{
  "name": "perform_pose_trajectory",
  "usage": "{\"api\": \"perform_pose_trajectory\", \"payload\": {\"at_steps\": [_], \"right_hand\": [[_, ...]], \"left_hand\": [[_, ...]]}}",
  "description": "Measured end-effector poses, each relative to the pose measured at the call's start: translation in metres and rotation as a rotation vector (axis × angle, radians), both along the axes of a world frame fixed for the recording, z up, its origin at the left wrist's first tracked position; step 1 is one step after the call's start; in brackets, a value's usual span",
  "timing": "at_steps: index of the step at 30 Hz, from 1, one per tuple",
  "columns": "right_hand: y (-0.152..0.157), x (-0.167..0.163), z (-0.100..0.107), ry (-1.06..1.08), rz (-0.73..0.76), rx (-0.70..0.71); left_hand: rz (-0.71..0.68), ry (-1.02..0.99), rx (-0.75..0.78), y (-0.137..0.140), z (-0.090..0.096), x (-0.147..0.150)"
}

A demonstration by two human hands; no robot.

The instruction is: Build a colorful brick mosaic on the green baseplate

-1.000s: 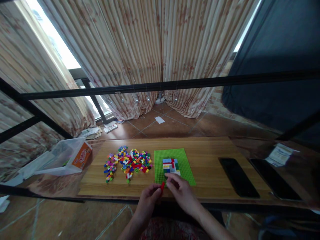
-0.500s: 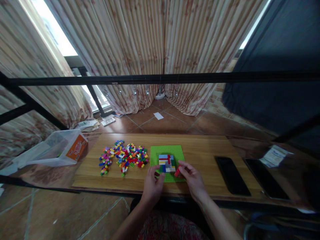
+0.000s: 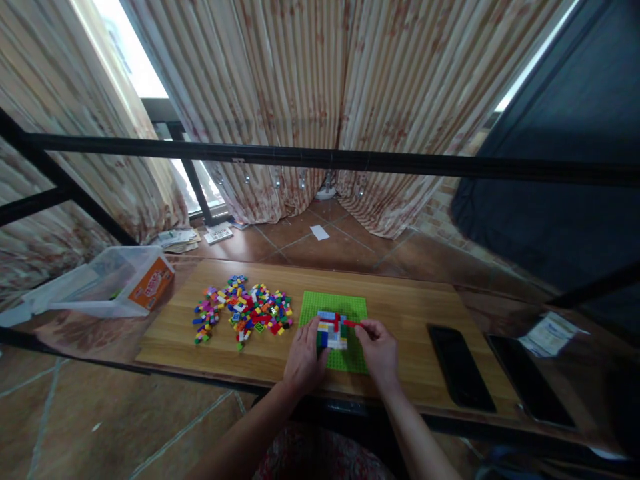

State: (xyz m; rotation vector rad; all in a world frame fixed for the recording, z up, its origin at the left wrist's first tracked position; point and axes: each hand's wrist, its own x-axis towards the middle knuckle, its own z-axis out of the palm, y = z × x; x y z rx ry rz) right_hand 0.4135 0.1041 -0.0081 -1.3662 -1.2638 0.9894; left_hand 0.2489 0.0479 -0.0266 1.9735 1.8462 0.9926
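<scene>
A low build of toy building bricks (image 3: 332,337), in white, blue, red, yellow and green, stands on a green studded baseplate (image 3: 356,303). My left hand (image 3: 304,359) grips the build at its near left corner, fingers along the left side and thumb at the front. Between the thumb and fingertips of my right hand (image 3: 379,348) is a slim red brick (image 3: 351,323), held level at the build's right side. Whether it touches the build I cannot tell. My left fingers hide part of the build's left edge.
A heap of loose coloured bricks (image 3: 250,308) lies left on the wooden table (image 3: 400,307). Farther left is a clear plastic bin (image 3: 113,280) with an orange label. Two dark flat devices, a nearer one (image 3: 461,367) and a farther one (image 3: 531,380), lie right. A black bar (image 3: 300,155) crosses beyond.
My right hand has moved the red brick up and left toward the build, turning it from upright to level. My left hand has closed in on the build's left side. The view has tilted slightly.
</scene>
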Motion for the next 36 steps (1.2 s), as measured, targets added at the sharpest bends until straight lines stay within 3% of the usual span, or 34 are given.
{"api": "perform_pose_trajectory", "payload": {"at_steps": [7, 13, 19, 23, 36], "right_hand": [[0.007, -0.018, 0.001, -0.206, -0.075, 0.05], [-0.007, -0.026, 0.002, -0.228, 0.015, 0.138], [-0.023, -0.036, -0.003, -0.511, 0.031, 0.299], [-0.028, -0.042, -0.008, -0.64, 0.022, 0.324], [-0.024, -0.035, -0.009, -0.623, 0.11, 0.289]], "left_hand": [[0.028, -0.032, -0.027, -0.001, -0.001, 0.0], [0.045, -0.033, -0.039, -0.002, -0.005, 0.0], [-0.018, 0.024, -0.055, -0.001, -0.002, -0.001], [-0.026, 0.107, -0.08, -0.003, 0.001, 0.001], [-0.024, 0.183, -0.104, -0.003, -0.002, 0.002]]}}
